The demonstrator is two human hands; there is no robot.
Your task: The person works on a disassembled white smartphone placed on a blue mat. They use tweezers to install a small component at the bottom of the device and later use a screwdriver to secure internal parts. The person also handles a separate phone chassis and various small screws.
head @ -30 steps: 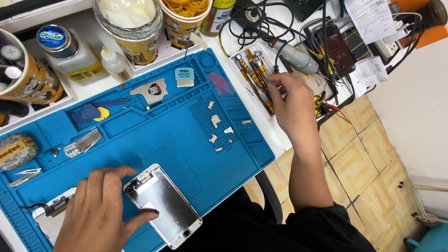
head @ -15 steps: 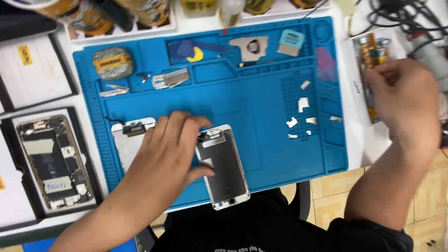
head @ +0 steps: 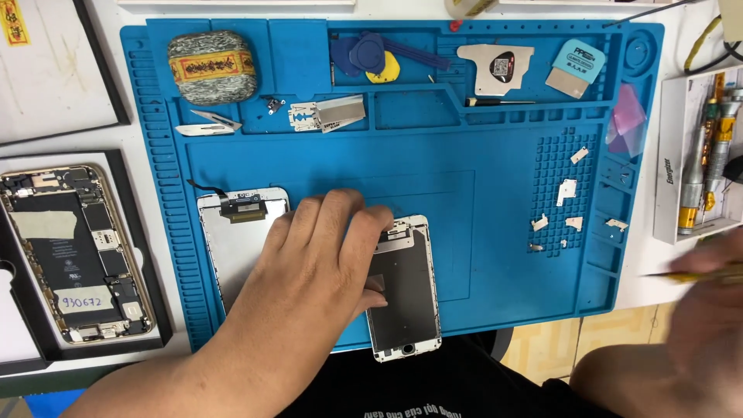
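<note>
My left hand (head: 321, 259) lies flat on a blue repair mat (head: 495, 201), its fingers pressing the upper left part of a phone screen assembly (head: 406, 298) that lies back side up near the mat's front edge. A second white screen panel (head: 236, 232) lies just left of it, partly under my hand. My right hand (head: 708, 310), blurred at the right edge, grips a thin yellow-handled screwdriver (head: 693, 272) pointing left, off the mat.
An opened phone body (head: 73, 251) rests on a black tray at left. Small metal brackets (head: 569, 193) sit on the mat's grid at right. Picks, a blade, a wrapped block (head: 213, 68) line the mat's top. A white box of screwdrivers (head: 700, 166) stands at right.
The view has shifted and closed in on the mat. My right hand came away from the screwdriver box toward me, now with a screwdriver in it. My left hand stays on the screen assembly.
</note>
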